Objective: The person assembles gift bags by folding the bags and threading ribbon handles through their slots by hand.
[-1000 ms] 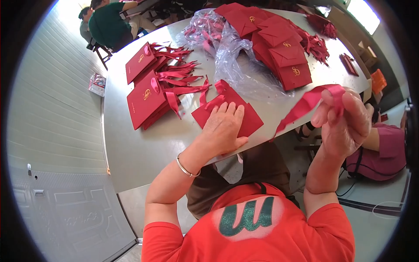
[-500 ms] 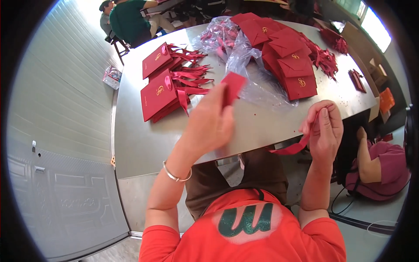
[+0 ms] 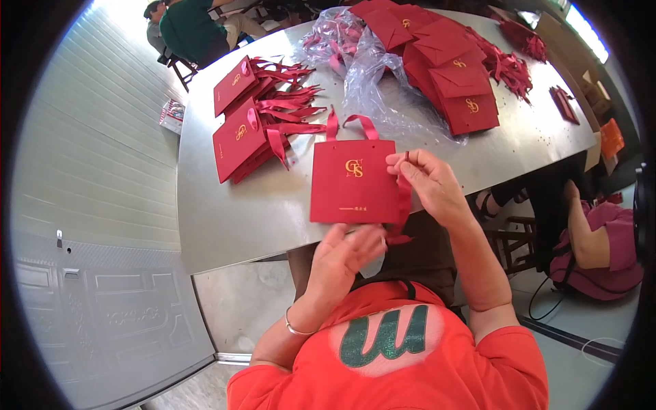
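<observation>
A red paper gift bag (image 3: 352, 181) with gold print faces me at the near table edge, ribbon handle ends standing up from its top. My left hand (image 3: 348, 256) is at the bag's bottom edge, fingers spread and slightly blurred, not closed round it. My right hand (image 3: 430, 181) is beside the bag's upper right corner, thumb and fingers pinched on a dark red ribbon (image 3: 404, 205) that hangs down along the bag's right side. Whether the right fingertips also touch the bag is hard to see.
Stacked red bags with ribbon handles (image 3: 239, 140) lie at the left of the metal table (image 3: 225, 232). Clear plastic wrap (image 3: 372, 92) and a heap of red bags (image 3: 458, 75) lie farther back. Loose ribbons (image 3: 509, 75) are beyond. A person (image 3: 594, 239) sits at the right.
My left hand has drawn back from the stacks toward me, and a bag now faces me upright in view. My right hand has moved left to the bag with the ribbon.
</observation>
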### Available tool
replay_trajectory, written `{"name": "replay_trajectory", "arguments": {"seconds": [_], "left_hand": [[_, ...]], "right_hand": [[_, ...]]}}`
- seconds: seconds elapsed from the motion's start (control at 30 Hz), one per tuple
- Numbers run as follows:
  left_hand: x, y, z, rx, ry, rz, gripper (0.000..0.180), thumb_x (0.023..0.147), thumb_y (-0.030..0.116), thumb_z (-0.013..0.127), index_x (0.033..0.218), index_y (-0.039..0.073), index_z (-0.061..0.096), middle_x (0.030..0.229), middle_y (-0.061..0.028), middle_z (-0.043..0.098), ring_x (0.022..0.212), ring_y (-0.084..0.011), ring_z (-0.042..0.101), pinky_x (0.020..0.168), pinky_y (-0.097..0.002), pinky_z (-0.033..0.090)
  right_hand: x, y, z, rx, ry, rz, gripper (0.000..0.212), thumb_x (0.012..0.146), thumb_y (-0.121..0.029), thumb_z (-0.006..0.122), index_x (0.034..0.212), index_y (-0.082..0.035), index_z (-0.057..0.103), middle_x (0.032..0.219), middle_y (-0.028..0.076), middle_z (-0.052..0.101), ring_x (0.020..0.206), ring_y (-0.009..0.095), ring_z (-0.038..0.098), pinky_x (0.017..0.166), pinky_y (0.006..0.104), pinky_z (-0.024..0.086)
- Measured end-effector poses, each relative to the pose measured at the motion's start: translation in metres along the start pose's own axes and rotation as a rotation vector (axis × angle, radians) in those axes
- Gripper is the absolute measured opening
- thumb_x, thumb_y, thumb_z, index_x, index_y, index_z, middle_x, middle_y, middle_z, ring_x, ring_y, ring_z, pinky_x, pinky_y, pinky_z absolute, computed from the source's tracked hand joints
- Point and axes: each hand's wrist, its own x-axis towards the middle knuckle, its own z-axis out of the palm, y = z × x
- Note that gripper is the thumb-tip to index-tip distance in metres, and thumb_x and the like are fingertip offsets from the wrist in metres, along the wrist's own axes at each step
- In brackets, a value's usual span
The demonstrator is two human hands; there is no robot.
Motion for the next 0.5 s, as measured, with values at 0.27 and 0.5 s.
{"name": "replay_trajectory", "arguments": {"seconds": [0.27, 0.5], "left_hand": [[0.04, 0.059, 0.005, 1.091, -0.205, 0.282, 0.019, 0.095, 0.007, 0.059, 0.111, -0.002, 0.065, 0.1, -0.0151, 0.072, 0.086, -0.021, 0.071, 0.072, -0.0321, 0.056], [0.159, 0.061, -0.004, 1.649, -0.258, 0.839, 0.012, 0.086, 0.008, 0.058, 0.094, 0.001, 0.063, 0.087, -0.0226, 0.066, 0.085, -0.0414, 0.064, 0.073, -0.0477, 0.051]], "right_hand": [[0.016, -0.003, -0.005, -0.088, -0.007, 0.045, 0.022, 0.102, -0.012, 0.052, 0.113, 0.002, 0.065, 0.084, 0.002, 0.065, 0.072, 0.007, 0.059, 0.067, 0.0212, 0.049], [0.045, 0.018, 0.022, -0.425, 0.12, -0.409, 0.02, 0.094, -0.009, 0.061, 0.106, 0.004, 0.069, 0.081, 0.006, 0.07, 0.077, 0.01, 0.064, 0.07, 0.0258, 0.05]]}}
